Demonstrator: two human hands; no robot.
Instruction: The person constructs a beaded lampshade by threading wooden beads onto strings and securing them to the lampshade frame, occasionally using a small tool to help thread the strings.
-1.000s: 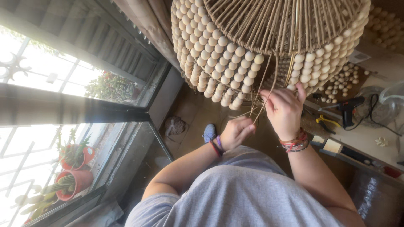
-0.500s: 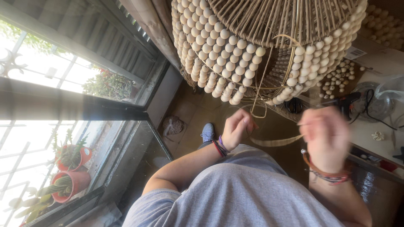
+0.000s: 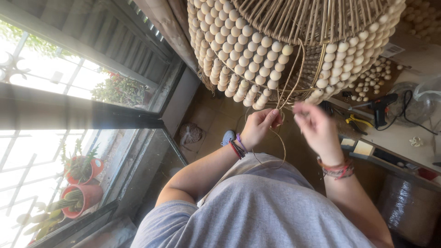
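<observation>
Most of the beaded shade [image 3: 257,50] at top centre is covered — a gap remains, and my left hand [image 3: 258,126] and right hand [image 3: 317,128] pinch the cord [image 3: 275,156].

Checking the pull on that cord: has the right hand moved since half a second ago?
Yes. The right hand has come back up and in toward the beaded lampshade, now close beside the left hand under its rim.
</observation>
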